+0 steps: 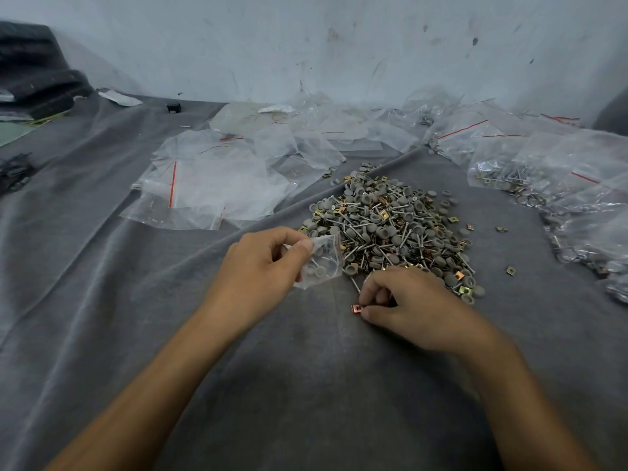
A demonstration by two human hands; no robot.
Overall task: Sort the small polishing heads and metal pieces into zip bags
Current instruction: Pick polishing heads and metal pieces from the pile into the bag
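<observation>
Left hand (258,263) pinches a small zip bag (321,261) beside the parts pile (390,229). Right hand (401,300) pinches a copper square piece (356,308) on the grey cloth (306,368).

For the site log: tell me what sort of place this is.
Probably a small workshop packing bench: a pile of loose parts on grey cloth, scattered zip bags, a scuffed bare wall.
</observation>
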